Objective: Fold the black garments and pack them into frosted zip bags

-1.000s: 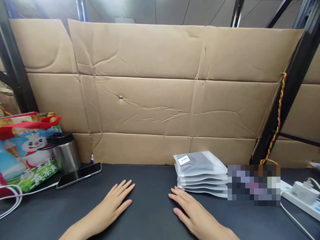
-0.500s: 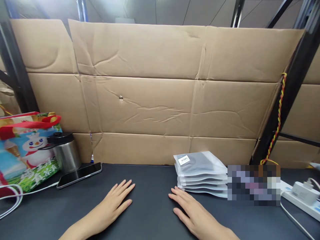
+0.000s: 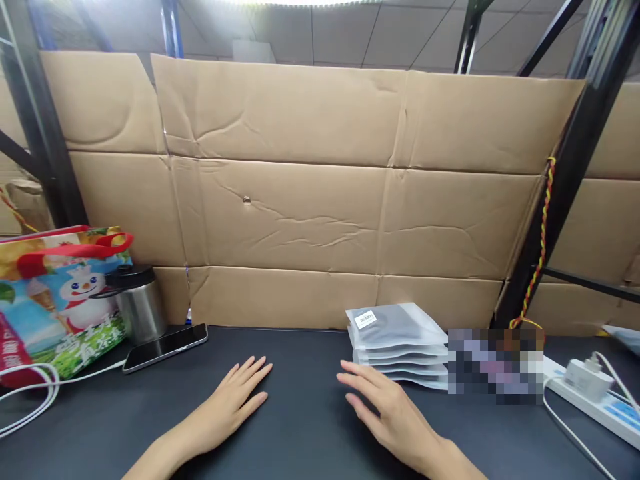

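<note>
My left hand (image 3: 233, 405) lies flat on the dark tabletop (image 3: 300, 427), fingers stretched out and holding nothing. My right hand (image 3: 377, 407) is raised a little, with its fingers apart and nothing in them. Just beyond its fingertips sits a stack of several frosted plastic bags (image 3: 400, 343). The top bag carries a white barcode label (image 3: 365, 320) and something dark shows through it. From this angle I cannot tell whether the right fingers touch the stack.
At the left stand a colourful snowman bag (image 3: 65, 300) and a steel flask (image 3: 141, 307), with a phone (image 3: 165, 347) on a white cable in front. A white power strip (image 3: 595, 393) lies at the right, beside a pixelated patch. A cardboard wall (image 3: 290, 220) closes the back.
My right hand has lifted slightly off the tabletop, its fingers spreading. My left hand stays where it was. The camera view has shifted a little.
</note>
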Available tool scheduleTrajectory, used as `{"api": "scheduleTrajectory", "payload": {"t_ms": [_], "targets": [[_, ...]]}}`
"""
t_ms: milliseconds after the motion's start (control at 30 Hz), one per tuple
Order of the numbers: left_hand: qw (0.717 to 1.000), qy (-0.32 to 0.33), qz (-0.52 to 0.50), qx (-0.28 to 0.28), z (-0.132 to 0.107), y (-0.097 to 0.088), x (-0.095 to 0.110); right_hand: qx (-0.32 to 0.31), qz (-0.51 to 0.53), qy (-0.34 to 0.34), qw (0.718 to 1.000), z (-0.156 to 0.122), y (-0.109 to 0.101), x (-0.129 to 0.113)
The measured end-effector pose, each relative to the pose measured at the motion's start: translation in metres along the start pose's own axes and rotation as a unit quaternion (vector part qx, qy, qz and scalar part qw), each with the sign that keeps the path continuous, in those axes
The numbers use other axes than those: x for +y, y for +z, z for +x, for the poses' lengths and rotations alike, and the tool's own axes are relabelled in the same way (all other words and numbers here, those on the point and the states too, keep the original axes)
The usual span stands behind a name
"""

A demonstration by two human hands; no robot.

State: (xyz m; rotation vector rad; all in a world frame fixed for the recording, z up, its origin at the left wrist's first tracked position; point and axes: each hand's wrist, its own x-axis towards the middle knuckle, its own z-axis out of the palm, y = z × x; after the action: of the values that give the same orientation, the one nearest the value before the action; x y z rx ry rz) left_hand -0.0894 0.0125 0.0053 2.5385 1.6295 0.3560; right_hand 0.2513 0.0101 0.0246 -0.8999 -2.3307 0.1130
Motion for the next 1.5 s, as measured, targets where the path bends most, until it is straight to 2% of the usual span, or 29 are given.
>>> {"api": "scheduleTrajectory", "payload": {"t_ms": [67,133,267,367,500,600,733,900,967,1033,1100,1267,1400,1500], "targets": [[1.000,-0.001,-0.001,0.003,0.000,0.002,-0.002,0.098,-0.050,-0.044,0.993,0.006,-0.010,0.008],[1.000,-0.003,-0.001,-0.001,0.000,0.002,-0.002,0.150,-0.109,-0.044,0.982,0.010,-0.023,0.022],[1.000,-0.004,-0.009,-0.006,-0.001,0.001,0.000,0.132,-0.199,0.003,0.971,0.009,-0.043,0.056],[1.000,-0.005,-0.013,-0.006,-0.001,0.001,0.001,0.105,-0.236,0.009,0.966,0.006,-0.045,0.072],[1.000,0.000,-0.014,-0.001,-0.001,0.004,-0.002,0.073,-0.262,-0.014,0.962,0.006,-0.037,0.078],[1.000,0.007,-0.010,0.005,-0.002,0.007,-0.006,0.098,-0.256,-0.027,0.961,0.010,-0.030,0.077],[0.999,0.011,-0.024,0.037,-0.002,0.004,0.002,0.129,-0.228,-0.056,0.963,0.024,-0.016,0.056],[0.982,0.069,-0.028,0.173,-0.005,-0.010,0.034,0.139,-0.155,-0.150,0.967,0.049,0.025,-0.008],[0.974,0.098,-0.034,0.203,-0.011,-0.015,0.042,0.131,-0.112,-0.183,0.968,0.055,0.043,-0.034],[0.973,0.111,-0.057,0.196,-0.020,-0.017,0.044,0.109,-0.061,-0.187,0.974,0.056,0.058,-0.051],[0.976,0.095,-0.092,0.172,-0.029,-0.017,0.041,0.085,-0.015,-0.173,0.981,0.055,0.067,-0.060],[0.973,0.042,-0.146,0.172,-0.041,-0.015,0.035,0.069,0.041,-0.125,0.989,0.056,0.071,-0.070],[0.974,0.055,-0.135,0.175,-0.039,-0.013,0.042,0.079,0.023,-0.164,0.983,0.064,0.076,-0.086],[0.979,0.062,-0.094,0.172,-0.037,-0.010,0.045,0.088,-0.027,-0.207,0.974,0.068,0.084,-0.093]]}}
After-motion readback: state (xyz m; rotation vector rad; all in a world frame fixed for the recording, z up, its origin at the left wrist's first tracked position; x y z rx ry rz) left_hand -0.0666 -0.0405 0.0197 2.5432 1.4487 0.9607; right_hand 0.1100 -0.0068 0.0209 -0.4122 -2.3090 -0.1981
